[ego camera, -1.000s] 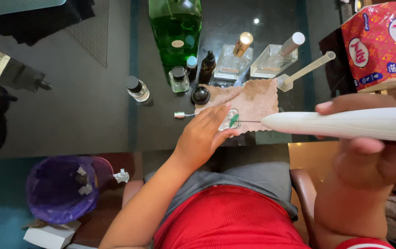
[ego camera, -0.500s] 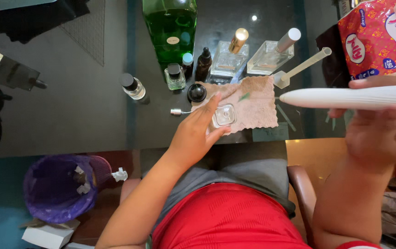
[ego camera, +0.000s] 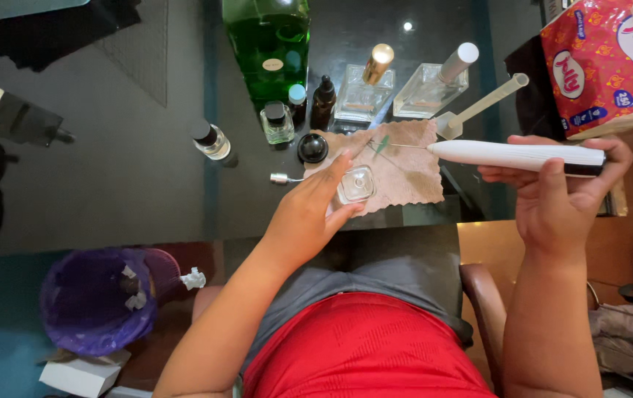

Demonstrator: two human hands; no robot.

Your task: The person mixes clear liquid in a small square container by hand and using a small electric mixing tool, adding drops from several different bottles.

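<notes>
A dark glass desk (ego camera: pixel 147 147) is carrying a beige cloth (ego camera: pixel 405 166), and below its near edge a purple bin (ego camera: pixel 95 298) is standing on the floor. The left hand (ego camera: pixel 309 214) is closing its grip around a small clear glass bottle (ego camera: pixel 355 184) standing on the cloth. The right hand (ego camera: pixel 560 195) is gripping a white syringe (ego camera: pixel 515 155), held level with its needle pointing left over the cloth. Behind, a big green bottle (ego camera: pixel 268 48), two square perfume bottles (ego camera: pixel 361 96) and small vials (ego camera: pixel 278 121) are standing close together. A red printed packet (ego camera: pixel 604 63) is lying at the right.
</notes>
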